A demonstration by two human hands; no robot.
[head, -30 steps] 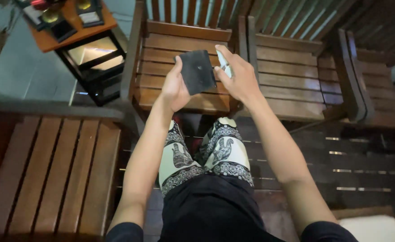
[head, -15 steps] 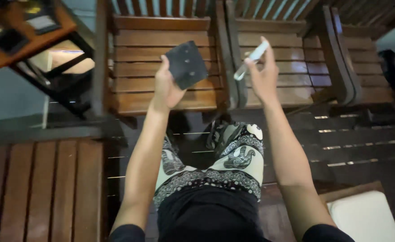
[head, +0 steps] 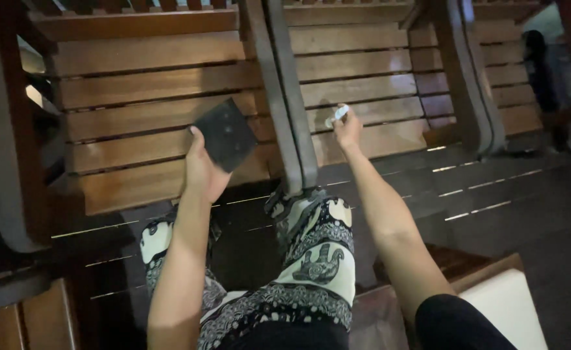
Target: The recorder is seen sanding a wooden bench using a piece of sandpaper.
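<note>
My left hand (head: 202,172) grips a flat black square object (head: 224,133), tilted, over the slatted seat of a wooden chair (head: 136,110). My right hand (head: 348,131) is stretched forward and holds a small white pen-like stick (head: 337,116) just above the seat of a second wooden chair (head: 376,84). Both arms reach out over my knees, which wear black-and-white patterned trousers (head: 314,259).
A curved wooden armrest (head: 285,97) separates the two chairs, and another armrest (head: 470,84) rises at the right. Dark floorboards (head: 512,201) run beneath. A white cushion (head: 506,304) sits at the lower right. A dark chair frame (head: 7,162) stands at the left.
The view has swung right and closer to the chairs. My right hand has moved forward and down toward the second chair's seat with the white stick. My left hand still holds the black square.
</note>
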